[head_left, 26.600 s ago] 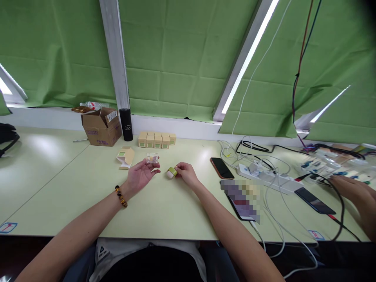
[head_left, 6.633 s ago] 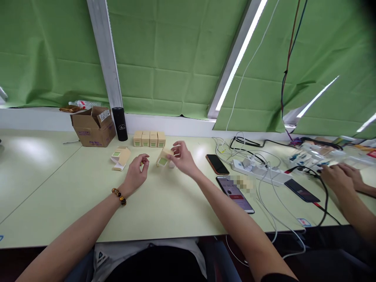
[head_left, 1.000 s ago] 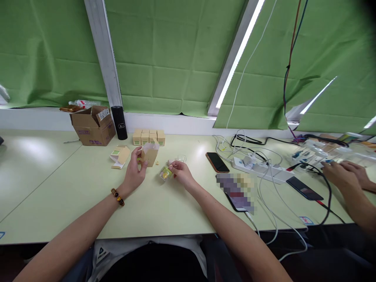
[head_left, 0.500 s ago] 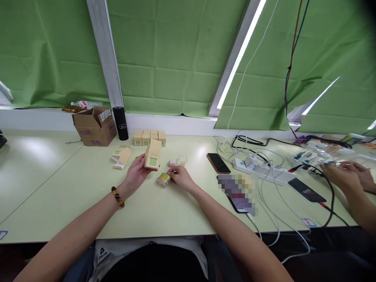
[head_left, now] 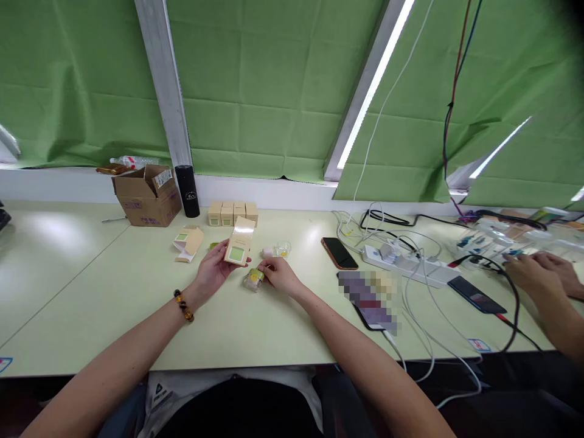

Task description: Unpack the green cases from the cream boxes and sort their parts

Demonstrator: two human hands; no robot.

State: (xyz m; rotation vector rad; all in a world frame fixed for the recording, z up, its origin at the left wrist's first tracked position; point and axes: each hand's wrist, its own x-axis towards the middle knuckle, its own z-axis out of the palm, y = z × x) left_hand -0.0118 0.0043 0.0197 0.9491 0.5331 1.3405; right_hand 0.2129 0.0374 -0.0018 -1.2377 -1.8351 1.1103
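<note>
My left hand (head_left: 213, 267), with a beaded bracelet at the wrist, is closed around a small tan cardboard box (head_left: 239, 240) with a green label and a raised flap. Just right of it, my right hand (head_left: 279, 273) pinches the edge of a small clear-and-green package (head_left: 254, 279) with a yellow spot; its exact kind is not plain. Past my right fingers are a small pink block (head_left: 267, 251) and a clear plastic piece (head_left: 283, 249). Left of my left hand lies an opened tan box (head_left: 188, 243), and a green item (head_left: 213, 246) peeks out behind my fingers.
A row of several small tan boxes (head_left: 232, 213) stands at the back, beside a black bottle (head_left: 187, 191) and a brown carton (head_left: 148, 198). To the right lie a phone (head_left: 339, 253), a white power strip (head_left: 410, 266) and tangled cables. Another person's hands (head_left: 538, 274) work at far right.
The box in my left hand has tilted slightly to the right. The package in my right hand has shifted a little to the left.
</note>
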